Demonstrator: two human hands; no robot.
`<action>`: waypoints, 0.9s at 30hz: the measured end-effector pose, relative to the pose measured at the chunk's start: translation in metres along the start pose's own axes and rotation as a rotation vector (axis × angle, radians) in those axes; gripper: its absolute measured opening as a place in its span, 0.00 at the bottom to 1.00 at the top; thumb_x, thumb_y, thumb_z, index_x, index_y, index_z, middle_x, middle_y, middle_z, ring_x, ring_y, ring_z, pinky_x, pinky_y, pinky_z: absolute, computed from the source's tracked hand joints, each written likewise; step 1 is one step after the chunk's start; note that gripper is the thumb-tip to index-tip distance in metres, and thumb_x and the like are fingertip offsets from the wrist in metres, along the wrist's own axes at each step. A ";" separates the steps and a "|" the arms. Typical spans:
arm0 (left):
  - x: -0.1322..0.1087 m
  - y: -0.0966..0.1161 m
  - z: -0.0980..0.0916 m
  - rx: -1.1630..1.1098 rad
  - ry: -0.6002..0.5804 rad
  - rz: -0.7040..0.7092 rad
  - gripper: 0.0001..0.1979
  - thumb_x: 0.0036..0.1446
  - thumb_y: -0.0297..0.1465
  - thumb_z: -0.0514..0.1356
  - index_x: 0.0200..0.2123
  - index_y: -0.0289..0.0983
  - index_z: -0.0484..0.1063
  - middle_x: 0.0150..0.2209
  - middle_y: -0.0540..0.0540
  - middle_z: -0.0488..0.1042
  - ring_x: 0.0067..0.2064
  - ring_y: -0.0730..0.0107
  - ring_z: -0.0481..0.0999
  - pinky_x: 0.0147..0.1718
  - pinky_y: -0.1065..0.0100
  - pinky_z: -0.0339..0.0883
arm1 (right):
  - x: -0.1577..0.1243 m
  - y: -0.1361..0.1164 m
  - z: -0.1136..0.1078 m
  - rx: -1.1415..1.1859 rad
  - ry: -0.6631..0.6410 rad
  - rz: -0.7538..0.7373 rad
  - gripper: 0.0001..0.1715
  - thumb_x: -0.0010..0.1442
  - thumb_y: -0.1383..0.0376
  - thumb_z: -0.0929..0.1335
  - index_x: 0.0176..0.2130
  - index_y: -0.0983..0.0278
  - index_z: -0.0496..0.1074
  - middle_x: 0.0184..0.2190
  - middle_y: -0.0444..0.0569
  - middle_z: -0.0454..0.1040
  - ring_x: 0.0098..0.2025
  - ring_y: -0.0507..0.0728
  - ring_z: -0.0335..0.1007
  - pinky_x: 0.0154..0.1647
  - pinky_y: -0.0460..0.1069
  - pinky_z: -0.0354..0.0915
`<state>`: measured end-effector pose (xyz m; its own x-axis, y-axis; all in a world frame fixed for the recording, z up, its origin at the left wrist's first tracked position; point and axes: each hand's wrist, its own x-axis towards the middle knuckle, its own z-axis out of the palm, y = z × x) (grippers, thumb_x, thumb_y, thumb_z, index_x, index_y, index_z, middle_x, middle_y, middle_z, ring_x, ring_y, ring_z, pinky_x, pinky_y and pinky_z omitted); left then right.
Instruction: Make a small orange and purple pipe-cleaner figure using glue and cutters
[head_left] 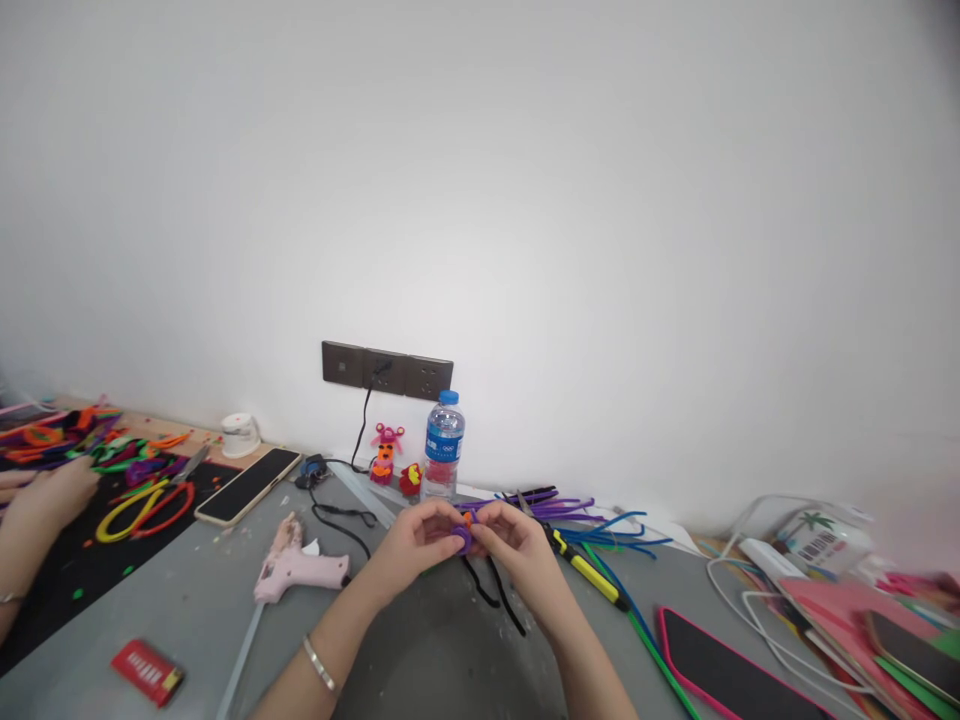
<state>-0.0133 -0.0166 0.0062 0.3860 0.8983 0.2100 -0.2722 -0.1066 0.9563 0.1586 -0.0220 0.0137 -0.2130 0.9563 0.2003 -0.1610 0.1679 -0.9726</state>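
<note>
My left hand point(420, 543) and my right hand point(517, 548) meet over the grey table, fingertips pinched on a small purple pipe cleaner piece point(463, 541). A bit of orange shows at its top, and the fingers hide part of it. Two black pipe cleaner ends point(508, 597) dangle below the fingers. Just past my right hand lie purple pipe cleaners point(574, 508) and blue pipe cleaners point(622, 537). A tool with yellow and black handles point(592, 580) rests beside my right wrist. Behind my hands stands a water bottle point(444, 447).
Left of me lie a pink glue gun point(300, 572), a red lighter-like packet point(148, 672), a phone point(249, 485) and scissors point(150, 508). Another person's hand point(56, 500) works there. A pink-edged phone point(731, 665) and white cable point(757, 630) lie right. Small figures point(384, 462) stand by the wall.
</note>
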 end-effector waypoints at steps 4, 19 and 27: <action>-0.002 0.003 0.001 0.007 -0.051 0.001 0.11 0.48 0.33 0.68 0.33 0.36 0.71 0.34 0.48 0.72 0.38 0.67 0.72 0.40 0.66 0.64 | -0.002 -0.005 0.000 -0.035 0.006 0.008 0.18 0.50 0.53 0.74 0.29 0.64 0.71 0.23 0.42 0.71 0.25 0.52 0.67 0.28 0.47 0.62; -0.004 0.004 0.009 0.033 -0.109 -0.079 0.12 0.45 0.27 0.68 0.29 0.36 0.66 0.31 0.52 0.65 0.34 0.72 0.66 0.35 0.70 0.60 | -0.004 -0.009 -0.001 -0.156 -0.042 -0.042 0.14 0.53 0.55 0.73 0.30 0.64 0.75 0.27 0.47 0.75 0.31 0.55 0.68 0.34 0.49 0.62; -0.004 -0.002 0.005 0.014 -0.113 -0.005 0.20 0.43 0.26 0.69 0.38 0.38 0.66 0.38 0.50 0.65 0.39 0.70 0.68 0.35 0.71 0.63 | -0.004 -0.012 -0.001 -0.109 0.025 0.018 0.18 0.49 0.52 0.74 0.27 0.64 0.73 0.20 0.41 0.67 0.21 0.49 0.56 0.22 0.45 0.53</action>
<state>-0.0099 -0.0227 0.0048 0.4844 0.8452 0.2259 -0.2575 -0.1090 0.9601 0.1629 -0.0275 0.0247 -0.1910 0.9647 0.1812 -0.0510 0.1745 -0.9833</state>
